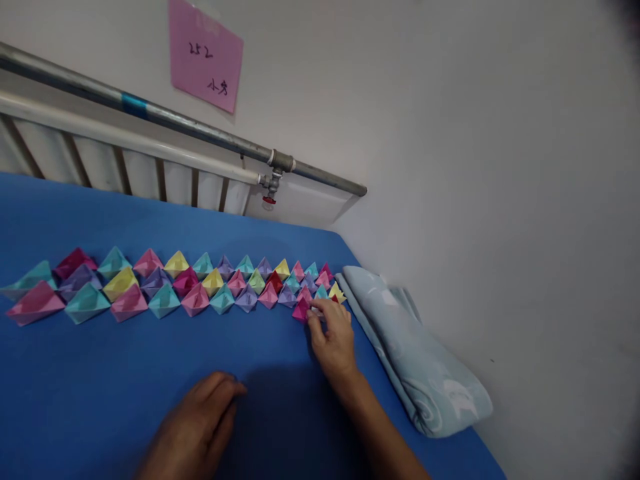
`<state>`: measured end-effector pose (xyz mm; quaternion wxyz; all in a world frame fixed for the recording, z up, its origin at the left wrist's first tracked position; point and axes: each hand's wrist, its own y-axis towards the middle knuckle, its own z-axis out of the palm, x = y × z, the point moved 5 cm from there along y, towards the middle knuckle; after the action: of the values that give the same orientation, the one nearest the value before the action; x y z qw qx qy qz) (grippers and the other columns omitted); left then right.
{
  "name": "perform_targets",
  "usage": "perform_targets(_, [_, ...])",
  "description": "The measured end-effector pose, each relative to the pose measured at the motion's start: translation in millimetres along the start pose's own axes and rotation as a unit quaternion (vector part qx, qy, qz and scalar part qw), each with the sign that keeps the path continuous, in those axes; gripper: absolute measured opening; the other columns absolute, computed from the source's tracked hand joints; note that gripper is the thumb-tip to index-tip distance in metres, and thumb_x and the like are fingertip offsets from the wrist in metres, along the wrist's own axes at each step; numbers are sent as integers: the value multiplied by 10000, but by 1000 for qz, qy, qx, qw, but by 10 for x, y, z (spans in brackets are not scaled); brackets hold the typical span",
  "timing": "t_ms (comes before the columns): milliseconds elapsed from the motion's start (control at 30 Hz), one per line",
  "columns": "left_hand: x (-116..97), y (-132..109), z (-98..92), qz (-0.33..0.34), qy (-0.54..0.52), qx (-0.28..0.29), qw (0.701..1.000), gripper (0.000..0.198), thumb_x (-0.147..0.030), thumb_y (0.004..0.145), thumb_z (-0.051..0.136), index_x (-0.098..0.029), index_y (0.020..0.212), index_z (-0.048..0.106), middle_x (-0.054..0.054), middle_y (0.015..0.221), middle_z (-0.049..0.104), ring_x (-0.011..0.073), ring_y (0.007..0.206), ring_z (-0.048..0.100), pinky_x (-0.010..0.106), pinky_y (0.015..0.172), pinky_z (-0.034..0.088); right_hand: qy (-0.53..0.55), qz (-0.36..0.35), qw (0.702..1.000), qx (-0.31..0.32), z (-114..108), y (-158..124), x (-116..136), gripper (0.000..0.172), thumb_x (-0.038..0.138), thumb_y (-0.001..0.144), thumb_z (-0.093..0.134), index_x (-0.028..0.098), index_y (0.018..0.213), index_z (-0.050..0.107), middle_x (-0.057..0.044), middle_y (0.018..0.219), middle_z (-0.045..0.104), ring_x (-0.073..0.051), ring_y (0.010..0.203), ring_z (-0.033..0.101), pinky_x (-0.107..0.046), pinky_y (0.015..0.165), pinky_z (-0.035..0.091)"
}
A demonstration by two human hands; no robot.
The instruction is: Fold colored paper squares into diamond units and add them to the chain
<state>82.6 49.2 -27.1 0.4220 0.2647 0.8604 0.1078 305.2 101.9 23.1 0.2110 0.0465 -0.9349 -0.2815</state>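
Observation:
Folded paper boats in pink, teal, purple, yellow and red stand in long rows across the blue tabletop, with a teal boat (87, 303) among those at the left. At the right end of the rows, my right hand (334, 337) is closed, its thumb and fingertips pinching a pale paper boat (316, 311) that they mostly hide. A magenta boat (301, 310) sits just left of that thumb. Nearer to me, my left hand (193, 427) hovers low over the table, slightly blurred. Its fingers are loosely bent and apart, with nothing visible in them.
A folded light-blue blanket (410, 353) lies along the right edge of the blue tabletop (90, 393), close to my right forearm. Behind the table are a white radiator (140, 177), a metal pipe (210, 137) and a red-handled valve (270, 199). A pink note (206, 57) is on the wall.

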Motion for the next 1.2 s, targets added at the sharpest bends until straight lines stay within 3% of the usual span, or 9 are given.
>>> perform_targets(267, [-22,21,-26,2,-7,-6,1000,205,-187,830,478,-282,939,622,-22,847,693,125,752,688,180,658,557,17,46,997,57,-8,-168,-141,195,273,848,518,207,995,627,-44,849,639,-168,709,590,-274,661,466])
perform_targets(467, [-22,10,-32,4,5,-15,1000,200,-205,835,483,-290,943,628,-25,877,703,134,776,694,188,669,561,22,28,995,90,93,-128,-106,210,238,879,470,227,991,647,-51,923,670,-180,852,632,-278,767,488])
perform_targets(867, [-18,-9,-23,7,17,-15,1000,203,-213,844,489,-301,971,620,-36,894,704,127,800,694,184,692,564,21,22,995,92,84,-108,-133,215,206,888,443,214,941,651,-58,907,665,-179,837,632,-273,758,487])
perform_targets(1200, [-41,-5,-42,21,31,-23,999,199,-225,854,474,-284,965,627,-23,903,711,131,813,699,184,677,566,1,19,996,90,64,-104,-118,236,234,906,436,207,1013,644,-67,913,654,-183,832,626,-277,756,484])
